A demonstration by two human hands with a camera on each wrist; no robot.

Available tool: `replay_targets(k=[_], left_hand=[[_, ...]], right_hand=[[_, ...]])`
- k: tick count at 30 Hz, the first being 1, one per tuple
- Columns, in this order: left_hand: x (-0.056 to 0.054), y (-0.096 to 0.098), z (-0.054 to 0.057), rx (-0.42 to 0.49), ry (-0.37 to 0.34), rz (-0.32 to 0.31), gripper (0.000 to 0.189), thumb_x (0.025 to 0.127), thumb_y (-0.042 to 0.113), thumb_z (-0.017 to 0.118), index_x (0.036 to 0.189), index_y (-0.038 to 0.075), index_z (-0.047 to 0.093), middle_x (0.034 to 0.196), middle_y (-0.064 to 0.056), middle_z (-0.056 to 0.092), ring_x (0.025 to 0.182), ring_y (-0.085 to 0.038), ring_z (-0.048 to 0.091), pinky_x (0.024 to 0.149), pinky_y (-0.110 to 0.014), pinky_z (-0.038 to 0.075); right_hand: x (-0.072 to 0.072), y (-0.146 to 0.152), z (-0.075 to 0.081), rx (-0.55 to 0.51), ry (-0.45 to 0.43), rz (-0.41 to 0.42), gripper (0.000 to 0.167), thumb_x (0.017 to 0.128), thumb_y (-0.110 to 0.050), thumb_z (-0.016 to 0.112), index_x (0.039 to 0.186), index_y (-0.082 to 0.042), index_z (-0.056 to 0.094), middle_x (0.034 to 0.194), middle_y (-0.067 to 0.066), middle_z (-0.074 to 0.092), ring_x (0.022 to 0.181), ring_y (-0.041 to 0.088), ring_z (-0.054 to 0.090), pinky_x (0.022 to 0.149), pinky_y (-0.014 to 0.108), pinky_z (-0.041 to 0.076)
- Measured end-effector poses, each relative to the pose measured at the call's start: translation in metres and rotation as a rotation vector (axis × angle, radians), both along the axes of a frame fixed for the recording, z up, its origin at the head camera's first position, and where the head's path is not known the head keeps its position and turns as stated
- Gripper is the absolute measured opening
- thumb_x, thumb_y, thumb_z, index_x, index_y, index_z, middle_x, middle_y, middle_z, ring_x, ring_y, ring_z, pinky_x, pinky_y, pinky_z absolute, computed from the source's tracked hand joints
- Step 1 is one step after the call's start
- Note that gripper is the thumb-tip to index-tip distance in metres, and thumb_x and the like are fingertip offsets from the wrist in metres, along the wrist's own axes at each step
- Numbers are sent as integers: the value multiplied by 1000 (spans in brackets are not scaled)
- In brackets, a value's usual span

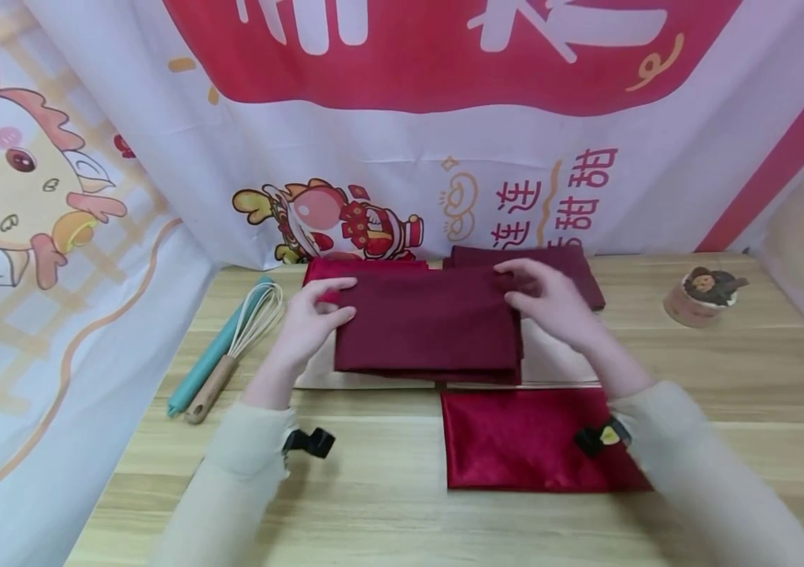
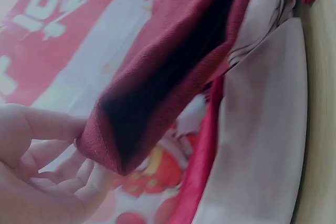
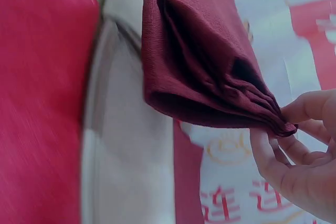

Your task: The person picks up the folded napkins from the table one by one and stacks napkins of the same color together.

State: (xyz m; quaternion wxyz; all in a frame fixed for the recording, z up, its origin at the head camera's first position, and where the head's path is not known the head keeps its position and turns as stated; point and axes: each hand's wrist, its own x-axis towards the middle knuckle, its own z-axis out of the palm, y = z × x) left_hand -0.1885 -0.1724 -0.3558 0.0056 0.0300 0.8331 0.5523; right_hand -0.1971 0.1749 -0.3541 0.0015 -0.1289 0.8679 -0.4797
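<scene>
A folded maroon cloth (image 1: 430,321) is held up between both hands, above two cream folded cloths. My left hand (image 1: 311,324) pinches its far left corner; in the left wrist view the thumb and fingers of that hand (image 2: 47,166) meet at the cloth's edge, and the layers gape apart. On the other side my right hand (image 1: 546,303) pinches the far right corner. The right wrist view shows gathered layers of the maroon cloth (image 3: 210,61) between thumb and fingers. The cream cloth (image 3: 131,156) lies below, partly covered.
Behind lie a bright red folded cloth (image 1: 320,272) and another maroon cloth (image 1: 572,272). A shiny red cloth (image 1: 515,441) is nearer, partly under the right forearm. At left rest a teal rolling pin (image 1: 220,346) and a whisk (image 1: 235,354); a small decorated cup (image 1: 699,299) stands at right.
</scene>
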Motion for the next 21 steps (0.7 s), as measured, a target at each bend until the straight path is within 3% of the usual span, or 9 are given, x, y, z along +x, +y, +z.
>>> replay_targets(k=[6, 10, 13, 18, 21], left_hand=[[-44, 47, -10, 82, -77, -8, 41, 86, 1, 68, 125, 15, 64, 124, -5, 56, 69, -12, 58, 61, -24, 47], [-68, 73, -15, 132, -111, -38, 43, 85, -2, 67, 125, 14, 64, 127, -4, 55, 73, -13, 61, 67, -24, 49], [-82, 91, -17, 150, -114, -71, 44, 85, -4, 66, 125, 13, 64, 129, -4, 54, 75, -13, 61, 72, -26, 50], [-101, 110, -24, 132, -73, -105, 43, 84, -7, 65, 124, 9, 64, 116, -8, 56, 79, -15, 59, 72, -26, 49], [-111, 120, -27, 120, -70, -108, 43, 84, -8, 65, 125, 8, 63, 117, -10, 57, 92, -21, 60, 77, -27, 49]], right_hand=[[-33, 37, 4, 29, 8, -71, 40, 90, -2, 58, 130, -8, 59, 125, 19, 56, 86, 25, 61, 61, 28, 52], [-54, 58, 2, 116, 54, -116, 41, 89, -1, 56, 130, -5, 59, 123, 23, 56, 80, 27, 60, 58, 25, 48], [-64, 70, 2, 172, 82, -141, 41, 89, 0, 54, 130, -2, 58, 121, 26, 55, 77, 26, 54, 57, 24, 42], [-77, 82, -1, 288, 115, -142, 43, 88, 1, 50, 131, -2, 57, 111, 27, 54, 52, 19, 39, 49, 30, 34], [-85, 87, -6, 363, 119, -148, 45, 89, 1, 49, 133, -2, 55, 116, 31, 52, 61, 27, 44, 57, 39, 39]])
